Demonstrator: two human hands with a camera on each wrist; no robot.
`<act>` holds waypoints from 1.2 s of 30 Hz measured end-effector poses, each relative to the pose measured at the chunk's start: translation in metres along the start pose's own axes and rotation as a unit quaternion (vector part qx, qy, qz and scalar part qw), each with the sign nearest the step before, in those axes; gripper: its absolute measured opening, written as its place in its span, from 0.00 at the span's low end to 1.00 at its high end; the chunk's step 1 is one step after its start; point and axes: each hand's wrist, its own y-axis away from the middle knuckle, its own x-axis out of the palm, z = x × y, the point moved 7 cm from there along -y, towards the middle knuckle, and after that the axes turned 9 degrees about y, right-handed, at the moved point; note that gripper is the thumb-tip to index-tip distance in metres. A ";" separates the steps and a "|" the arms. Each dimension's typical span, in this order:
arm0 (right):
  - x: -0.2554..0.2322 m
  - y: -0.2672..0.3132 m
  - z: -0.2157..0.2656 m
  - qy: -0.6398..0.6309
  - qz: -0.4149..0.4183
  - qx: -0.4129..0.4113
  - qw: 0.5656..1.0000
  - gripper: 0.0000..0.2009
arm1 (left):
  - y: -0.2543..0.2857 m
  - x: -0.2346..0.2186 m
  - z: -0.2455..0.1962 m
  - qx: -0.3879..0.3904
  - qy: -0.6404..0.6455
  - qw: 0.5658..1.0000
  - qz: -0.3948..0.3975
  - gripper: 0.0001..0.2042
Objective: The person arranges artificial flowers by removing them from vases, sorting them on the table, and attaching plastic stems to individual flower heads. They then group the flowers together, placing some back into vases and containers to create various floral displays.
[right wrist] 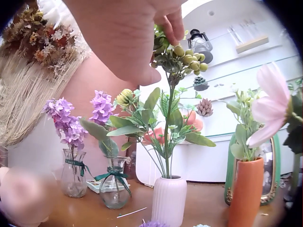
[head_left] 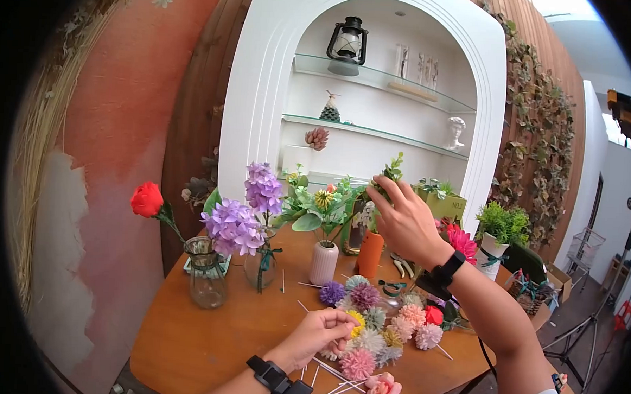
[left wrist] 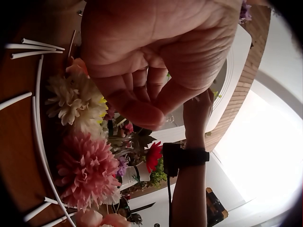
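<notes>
My right hand (head_left: 407,223) pinches the top of a green berry sprig (right wrist: 189,60), its leaves and round pale-green berries showing beside the fingers. The sprig's straight stem (right wrist: 169,132) runs down to the mouth of the pink ribbed vase (right wrist: 169,201), among leafy stems with a yellow-green bud (right wrist: 125,97). My left hand (head_left: 321,332) hovers low over the loose flower heads, fingers loosely curled, thumb near the index fingertip, with nothing seen between them. Close by are a yellow flower head (head_left: 356,324), a cream one (left wrist: 73,101) and a pink one (left wrist: 86,170).
Two glass vases with ribbons stand left, one (head_left: 208,280) with a red rose (head_left: 146,199), the other (head_left: 261,265) with purple blooms. An orange vase (head_left: 371,256) is right of the ribbed one. White sticks (head_left: 335,381) and a peach flower (head_left: 383,390) lie near the front edge.
</notes>
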 end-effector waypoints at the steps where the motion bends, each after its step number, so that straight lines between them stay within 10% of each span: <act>1: 0.004 -0.002 -0.001 -0.001 0.000 0.000 1.000 0.22 | 0.000 0.000 0.000 0.001 0.002 1.000 -0.005 0.09; 36: 0.033 0.050 0.059 -0.099 0.162 -0.124 0.974 0.31 | -0.003 -0.005 0.004 -0.005 -0.015 1.000 -0.001 0.09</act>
